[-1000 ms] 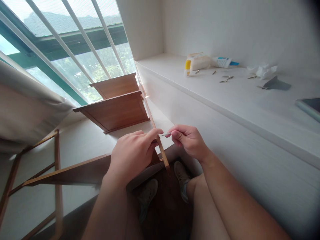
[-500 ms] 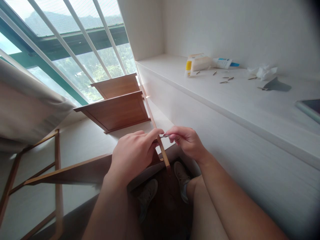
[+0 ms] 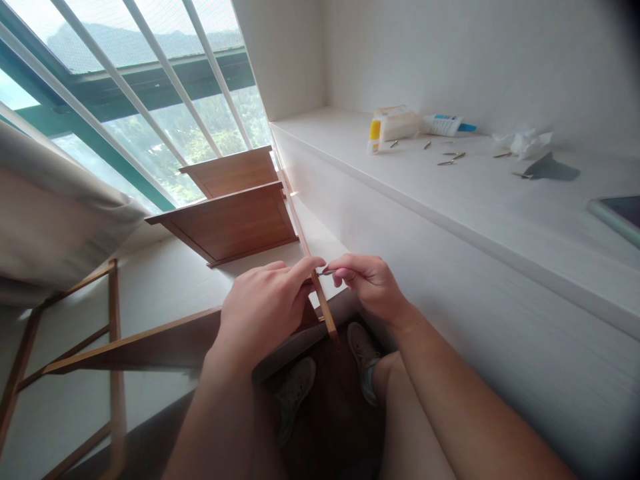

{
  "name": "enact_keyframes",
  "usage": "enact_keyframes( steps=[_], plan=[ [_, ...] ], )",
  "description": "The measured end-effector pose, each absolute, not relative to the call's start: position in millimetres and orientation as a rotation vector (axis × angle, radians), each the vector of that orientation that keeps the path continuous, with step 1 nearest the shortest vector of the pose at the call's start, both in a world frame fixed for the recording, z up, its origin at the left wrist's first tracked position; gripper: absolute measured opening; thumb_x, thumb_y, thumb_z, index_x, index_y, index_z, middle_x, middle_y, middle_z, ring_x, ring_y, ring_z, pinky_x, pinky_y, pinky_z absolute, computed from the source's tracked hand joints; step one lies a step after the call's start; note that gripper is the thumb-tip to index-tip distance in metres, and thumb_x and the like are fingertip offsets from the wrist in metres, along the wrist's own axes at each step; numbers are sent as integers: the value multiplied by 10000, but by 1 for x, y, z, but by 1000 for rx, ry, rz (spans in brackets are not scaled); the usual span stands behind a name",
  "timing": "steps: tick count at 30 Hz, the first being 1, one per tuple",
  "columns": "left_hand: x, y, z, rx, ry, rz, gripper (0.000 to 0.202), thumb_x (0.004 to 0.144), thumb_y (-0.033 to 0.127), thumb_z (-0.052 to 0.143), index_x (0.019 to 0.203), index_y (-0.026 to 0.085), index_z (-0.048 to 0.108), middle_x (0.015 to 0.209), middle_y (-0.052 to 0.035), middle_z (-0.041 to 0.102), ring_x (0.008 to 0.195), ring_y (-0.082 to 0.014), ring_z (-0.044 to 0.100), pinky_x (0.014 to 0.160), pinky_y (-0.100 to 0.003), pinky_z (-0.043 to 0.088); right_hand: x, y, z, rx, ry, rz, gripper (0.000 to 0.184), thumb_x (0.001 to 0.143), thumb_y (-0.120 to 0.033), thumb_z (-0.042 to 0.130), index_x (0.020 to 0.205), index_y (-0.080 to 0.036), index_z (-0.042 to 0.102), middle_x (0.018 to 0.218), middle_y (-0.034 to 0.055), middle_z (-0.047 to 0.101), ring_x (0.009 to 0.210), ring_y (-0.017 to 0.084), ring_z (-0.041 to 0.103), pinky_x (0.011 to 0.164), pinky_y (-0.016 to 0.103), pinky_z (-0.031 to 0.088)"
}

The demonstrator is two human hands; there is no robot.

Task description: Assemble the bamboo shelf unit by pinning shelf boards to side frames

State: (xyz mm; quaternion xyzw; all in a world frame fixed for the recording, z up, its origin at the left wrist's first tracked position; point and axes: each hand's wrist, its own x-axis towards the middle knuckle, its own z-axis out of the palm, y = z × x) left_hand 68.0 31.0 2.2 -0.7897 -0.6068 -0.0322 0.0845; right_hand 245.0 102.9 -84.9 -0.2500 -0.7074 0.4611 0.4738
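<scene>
A wooden shelf rack (image 3: 230,223) lies on its side on a white ledge by the window. My left hand (image 3: 265,307) is closed around its thin side rail (image 3: 320,300), index finger on top. My right hand (image 3: 370,283) pinches a small metal screw (image 3: 327,272) and holds its tip against the rail, right beside my left fingertip. Two brown shelf boards stand up behind my hands.
A higher white counter (image 3: 450,193) to the right carries a yellow-capped glue bottle (image 3: 393,125), a blue and white tube (image 3: 447,124), several loose screws (image 3: 450,159), crumpled tissue and a tablet corner. A curtain hangs at left. My feet stand on the dark floor below.
My right hand has brought the screw leftward until its tip touches the rail. My left hand has stayed in place on the rail.
</scene>
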Motion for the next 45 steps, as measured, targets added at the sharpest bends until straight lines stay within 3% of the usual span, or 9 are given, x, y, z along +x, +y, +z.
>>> enact_keyframes(
  steps=[6,11,14,21,27,35,45],
  plan=[
    [67,32,2,-2357,-1803,-112,302,954,329,402,1221,382,534,832,5,692,748,-201,646,573,-288,311,245,97,-77,-681,-1689,1235,329,917,-423,544,852,-154,722,560,-18,509,538,110,456,551,247,373],
    [68,32,2,-2348,-1800,-116,292,949,312,415,1206,373,541,842,6,697,747,-204,642,566,-289,288,242,91,-66,-785,-1486,1524,376,911,-446,547,769,-131,694,402,-66,376,381,69,299,418,232,215],
    [68,32,1,-2354,-1800,-127,295,947,313,418,1211,367,537,858,2,699,755,-205,643,571,-290,293,243,90,-61,-803,-1451,1646,390,917,-449,534,769,-124,691,366,-71,370,337,59,267,397,235,171],
    [67,32,1,-2368,-1801,-129,287,958,322,400,1205,378,534,852,8,693,760,-201,644,575,-289,288,242,93,-65,-738,-1483,1528,343,903,-424,570,784,-124,689,433,-46,446,411,72,365,437,227,258],
    [66,32,0,-2357,-1807,-144,305,953,336,407,1226,378,535,848,5,693,747,-206,643,579,-282,289,253,99,-62,-705,-1240,1618,352,929,-425,522,749,-146,638,352,-88,328,301,65,234,363,238,183],
    [67,33,0,-2366,-1816,-126,299,954,339,417,1229,386,527,857,11,695,777,-206,651,596,-285,312,251,96,-63,-690,-1633,1328,268,910,-372,582,881,-149,728,537,-31,489,509,92,428,513,242,324],
    [67,33,-1,-2362,-1812,-131,297,952,343,427,1229,390,522,876,9,699,792,-207,656,599,-289,315,250,102,-75,-645,-1671,1259,249,917,-355,576,888,-158,725,588,-23,520,560,100,465,564,244,371]
  ],
)
